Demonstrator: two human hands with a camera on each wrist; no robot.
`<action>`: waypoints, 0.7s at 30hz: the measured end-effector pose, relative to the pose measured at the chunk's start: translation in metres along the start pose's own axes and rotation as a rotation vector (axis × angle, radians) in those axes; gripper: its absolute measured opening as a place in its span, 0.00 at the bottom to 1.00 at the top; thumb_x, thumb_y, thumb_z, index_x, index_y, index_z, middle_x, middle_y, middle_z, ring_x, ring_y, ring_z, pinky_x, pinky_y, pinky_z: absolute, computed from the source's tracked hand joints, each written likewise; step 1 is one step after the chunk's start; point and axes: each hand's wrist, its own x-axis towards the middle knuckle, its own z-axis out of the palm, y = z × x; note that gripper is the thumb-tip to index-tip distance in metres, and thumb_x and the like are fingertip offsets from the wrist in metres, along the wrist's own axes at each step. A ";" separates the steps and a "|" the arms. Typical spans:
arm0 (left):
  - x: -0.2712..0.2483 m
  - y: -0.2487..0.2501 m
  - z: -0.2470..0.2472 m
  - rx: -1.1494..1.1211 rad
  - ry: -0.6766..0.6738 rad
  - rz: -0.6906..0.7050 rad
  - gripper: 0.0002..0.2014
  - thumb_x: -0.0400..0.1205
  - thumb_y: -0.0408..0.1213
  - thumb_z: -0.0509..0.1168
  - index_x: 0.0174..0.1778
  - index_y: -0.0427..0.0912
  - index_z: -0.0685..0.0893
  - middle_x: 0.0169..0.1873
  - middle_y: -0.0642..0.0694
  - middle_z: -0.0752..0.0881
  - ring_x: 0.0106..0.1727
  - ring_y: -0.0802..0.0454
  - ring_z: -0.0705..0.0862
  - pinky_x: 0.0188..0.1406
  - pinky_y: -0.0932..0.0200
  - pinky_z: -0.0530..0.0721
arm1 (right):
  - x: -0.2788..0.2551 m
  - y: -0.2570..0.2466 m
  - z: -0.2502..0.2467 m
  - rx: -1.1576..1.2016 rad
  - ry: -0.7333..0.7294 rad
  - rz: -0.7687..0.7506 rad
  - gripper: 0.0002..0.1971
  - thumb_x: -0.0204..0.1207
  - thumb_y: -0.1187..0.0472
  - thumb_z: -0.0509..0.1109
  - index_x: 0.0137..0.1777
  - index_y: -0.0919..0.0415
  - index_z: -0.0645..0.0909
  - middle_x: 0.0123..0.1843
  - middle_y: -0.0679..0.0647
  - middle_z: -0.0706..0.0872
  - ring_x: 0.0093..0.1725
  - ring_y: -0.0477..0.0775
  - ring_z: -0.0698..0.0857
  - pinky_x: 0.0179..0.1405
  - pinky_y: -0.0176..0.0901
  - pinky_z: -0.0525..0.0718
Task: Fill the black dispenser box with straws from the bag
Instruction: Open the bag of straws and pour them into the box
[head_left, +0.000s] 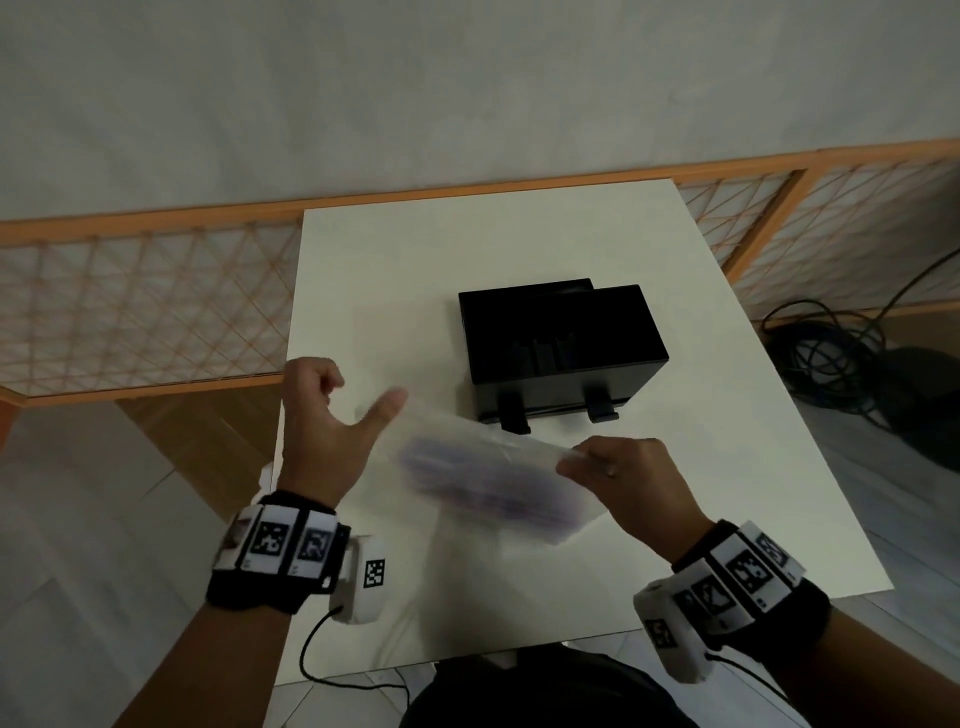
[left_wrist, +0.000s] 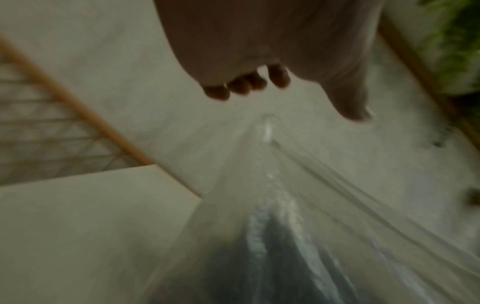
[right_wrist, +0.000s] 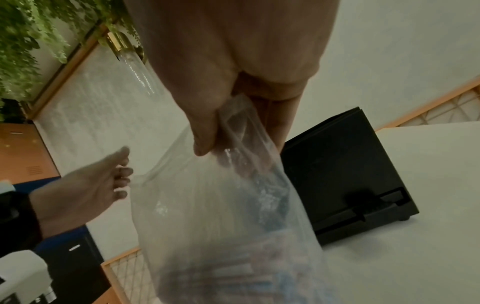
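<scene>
The right hand (head_left: 623, 475) pinches one end of the clear bag (head_left: 483, 483) of straws (right_wrist: 233, 277), above the table (head_left: 363, 260). The left hand (head_left: 322, 431), loosely curled, holds nothing beside the bag's far end. The black box (head_left: 561, 348) sits just beyond.

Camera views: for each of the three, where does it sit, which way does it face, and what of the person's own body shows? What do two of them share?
Head: on the head, looking down at the white table; both forearms show, right hand pinching the bag.
Left wrist: on the left wrist, looking along the left hand, which holds nothing, with the bag below.
Right wrist: on the right wrist, looking along the gripping fingers.
Shared: head and right wrist show the black dispenser box.
</scene>
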 end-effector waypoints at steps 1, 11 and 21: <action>-0.006 0.008 0.003 0.022 -0.031 0.032 0.16 0.68 0.57 0.68 0.34 0.54 0.69 0.32 0.52 0.71 0.34 0.57 0.69 0.39 0.63 0.72 | -0.003 -0.001 0.002 0.012 -0.025 -0.005 0.08 0.71 0.58 0.75 0.36 0.62 0.84 0.25 0.48 0.82 0.28 0.45 0.78 0.28 0.30 0.72; -0.060 0.033 0.038 0.561 -0.695 0.011 0.38 0.59 0.75 0.60 0.63 0.61 0.78 0.55 0.65 0.75 0.63 0.60 0.72 0.62 0.54 0.66 | -0.011 -0.008 0.019 0.021 -0.379 0.025 0.26 0.61 0.47 0.81 0.38 0.50 0.63 0.30 0.44 0.72 0.28 0.42 0.69 0.25 0.29 0.71; -0.073 0.034 0.042 0.275 -0.751 -0.120 0.04 0.80 0.43 0.66 0.40 0.50 0.81 0.31 0.55 0.82 0.34 0.56 0.80 0.37 0.61 0.75 | 0.006 0.019 -0.009 -0.008 -0.309 -0.175 0.35 0.63 0.67 0.77 0.68 0.47 0.67 0.45 0.43 0.70 0.44 0.42 0.73 0.42 0.27 0.71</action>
